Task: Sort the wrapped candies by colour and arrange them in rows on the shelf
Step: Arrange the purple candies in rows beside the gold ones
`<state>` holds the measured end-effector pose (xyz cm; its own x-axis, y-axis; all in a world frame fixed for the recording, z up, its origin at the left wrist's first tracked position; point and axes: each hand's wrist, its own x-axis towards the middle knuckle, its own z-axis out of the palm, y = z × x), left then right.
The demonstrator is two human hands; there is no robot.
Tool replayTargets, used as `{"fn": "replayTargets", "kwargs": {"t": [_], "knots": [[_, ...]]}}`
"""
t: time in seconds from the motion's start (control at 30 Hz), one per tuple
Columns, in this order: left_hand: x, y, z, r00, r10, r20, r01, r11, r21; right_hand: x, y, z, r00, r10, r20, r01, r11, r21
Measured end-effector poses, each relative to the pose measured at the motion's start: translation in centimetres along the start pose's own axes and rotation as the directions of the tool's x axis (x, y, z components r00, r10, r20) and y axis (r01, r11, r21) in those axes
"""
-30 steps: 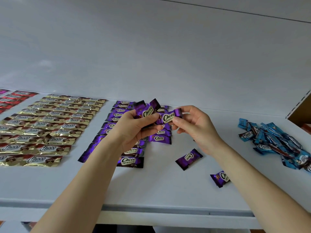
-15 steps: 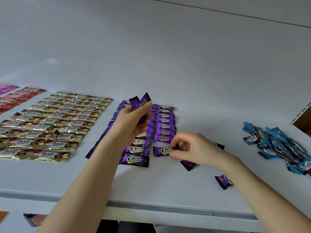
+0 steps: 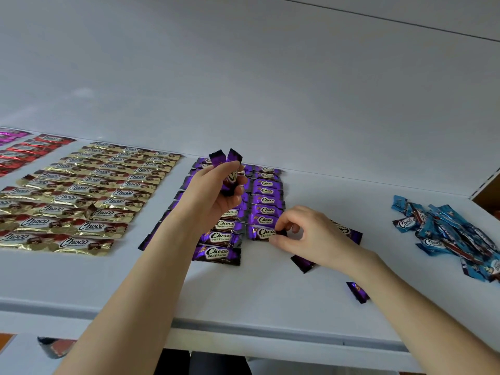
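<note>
Two loose purple candies (image 3: 357, 293) lie nearest the shelf (image 3: 243, 293) edge, unsorted, partly under the right forearm. The right hand (image 3: 311, 235), which a second ago held its candy raised beside the left, now pinches that placed candy (image 3: 261, 233) by its end at the near end of the right purple column (image 3: 266, 200); the row gains one. The left hand (image 3: 213, 196) grips a spare bunch (image 3: 226, 165) above the columns. Farther off, the gold rows (image 3: 89, 196) look finished and the blue pile (image 3: 454, 234) untouched.

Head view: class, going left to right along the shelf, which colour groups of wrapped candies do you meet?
pink candies → red candies → gold candies → purple rows → blue pile
</note>
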<state>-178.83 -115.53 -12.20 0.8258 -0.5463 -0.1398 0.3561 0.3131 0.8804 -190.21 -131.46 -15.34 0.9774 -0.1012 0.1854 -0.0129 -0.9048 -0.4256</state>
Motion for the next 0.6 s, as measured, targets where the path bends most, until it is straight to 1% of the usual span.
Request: {"fn": "replayTargets", "kwargs": {"t": [0.33,0.5,0.6], "knots": [[0.13,-0.03,-0.01,1.000,0.001,-0.007,-0.001,0.999,-0.035,0.09,-0.19,0.22,1.000,0.009,-0.019,-0.010,1.000,-0.026],[-0.04,0.13,0.45,0.999,-0.032,-0.016,0.030,0.991,-0.130,0.13,-0.15,0.12,1.000,0.009,-0.016,-0.009,1.000,-0.023],[0.01,-0.03,0.44,1.000,0.026,-0.003,-0.026,0.995,-0.098,0.14,-0.03,0.12,1.000,0.007,-0.017,-0.007,1.000,-0.015]]}}
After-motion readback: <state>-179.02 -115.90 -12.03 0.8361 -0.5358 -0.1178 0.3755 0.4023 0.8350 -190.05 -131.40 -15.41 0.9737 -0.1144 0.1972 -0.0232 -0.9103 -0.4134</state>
